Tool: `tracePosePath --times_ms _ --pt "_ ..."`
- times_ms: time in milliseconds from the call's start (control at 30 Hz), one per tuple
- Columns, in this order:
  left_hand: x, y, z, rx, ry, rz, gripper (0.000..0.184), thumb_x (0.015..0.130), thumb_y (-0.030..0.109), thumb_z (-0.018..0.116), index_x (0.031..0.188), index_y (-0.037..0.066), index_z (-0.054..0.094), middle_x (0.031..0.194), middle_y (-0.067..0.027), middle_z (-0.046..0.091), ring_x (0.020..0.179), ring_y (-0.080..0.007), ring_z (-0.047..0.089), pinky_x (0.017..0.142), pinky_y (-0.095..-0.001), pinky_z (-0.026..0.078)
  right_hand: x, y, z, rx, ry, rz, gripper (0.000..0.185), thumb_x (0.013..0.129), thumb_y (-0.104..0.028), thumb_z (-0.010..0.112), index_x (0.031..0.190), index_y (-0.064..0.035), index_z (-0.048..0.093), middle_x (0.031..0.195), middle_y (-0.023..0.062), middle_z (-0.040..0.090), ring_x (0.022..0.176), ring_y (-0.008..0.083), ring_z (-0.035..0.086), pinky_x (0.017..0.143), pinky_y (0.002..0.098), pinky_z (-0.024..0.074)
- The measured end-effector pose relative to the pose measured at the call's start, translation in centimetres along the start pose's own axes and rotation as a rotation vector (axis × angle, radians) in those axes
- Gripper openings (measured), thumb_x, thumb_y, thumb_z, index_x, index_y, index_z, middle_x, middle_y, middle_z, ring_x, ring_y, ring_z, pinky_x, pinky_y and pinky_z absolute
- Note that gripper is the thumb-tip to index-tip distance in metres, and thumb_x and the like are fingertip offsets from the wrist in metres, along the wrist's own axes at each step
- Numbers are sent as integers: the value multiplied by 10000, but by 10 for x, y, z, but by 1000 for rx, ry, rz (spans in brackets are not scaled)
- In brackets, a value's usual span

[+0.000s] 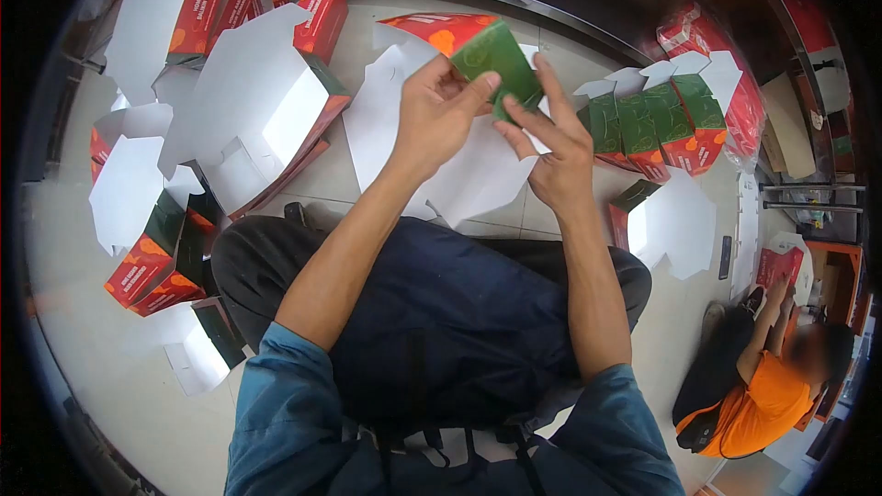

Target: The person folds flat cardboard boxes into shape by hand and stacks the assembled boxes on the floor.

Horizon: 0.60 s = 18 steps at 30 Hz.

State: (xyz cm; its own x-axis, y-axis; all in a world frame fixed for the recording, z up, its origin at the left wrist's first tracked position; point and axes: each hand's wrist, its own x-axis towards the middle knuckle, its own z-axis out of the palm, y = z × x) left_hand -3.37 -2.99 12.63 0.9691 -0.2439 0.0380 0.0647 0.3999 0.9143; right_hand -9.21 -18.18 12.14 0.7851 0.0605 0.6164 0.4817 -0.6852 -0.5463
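Observation:
A cardboard box piece (497, 60) with a green end panel, a red and orange side and white inner faces is held up between my hands. My left hand (439, 115) grips its green panel from the left, thumb on the front and fingers behind. On the right, my right hand (554, 142) pinches a small green flap at the panel's lower edge between thumb and fingers. Below the hands, the piece's white faces (478, 170) spread out over the tiled floor, beyond my crossed legs.
Open folded boxes (262, 101) lie at the left, with more (147, 211) below them. A row of green and red boxes (652, 119) stands at the right, near a plastic-wrapped red bundle (740, 115). A person in orange (772, 404) sits at the lower right, holding a red box.

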Motion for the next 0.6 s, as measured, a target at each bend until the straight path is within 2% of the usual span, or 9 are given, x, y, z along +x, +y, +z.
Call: tracePosePath --times_ms 100,400,500,600 --pt "3 1 -3 -3 32 -27 184 914 90 652 1069 -6 632 983 -67 653 887 -137 648 789 -297 573 -3 -3 6 42 -85 44 322 715 -59 812 1029 -75 743 1421 194 476 1233 330 547 904 359 540" --pt "4 0 -2 -50 26 -20 191 914 124 663 1052 -8 653 958 -65 665 876 -119 650 751 -286 575 -4 -4 13 80 97 72 342 683 -97 849 993 -12 733 1368 198 533 1165 310 606 921 353 528" --pt "3 0 -3 2 35 -14 196 911 131 671 1043 -13 664 926 -62 676 848 -117 652 742 -281 574 -9 7 20 237 145 176 339 688 -97 849 998 -21 736 1367 200 533 1170 305 602 921 354 527" --pt "3 0 -4 39 42 -8 196 908 134 676 1033 -17 671 894 -56 680 815 -113 651 737 -276 571 -6 5 16 145 113 102 309 700 -96 841 980 -17 738 1360 201 539 1155 309 612 918 351 528"
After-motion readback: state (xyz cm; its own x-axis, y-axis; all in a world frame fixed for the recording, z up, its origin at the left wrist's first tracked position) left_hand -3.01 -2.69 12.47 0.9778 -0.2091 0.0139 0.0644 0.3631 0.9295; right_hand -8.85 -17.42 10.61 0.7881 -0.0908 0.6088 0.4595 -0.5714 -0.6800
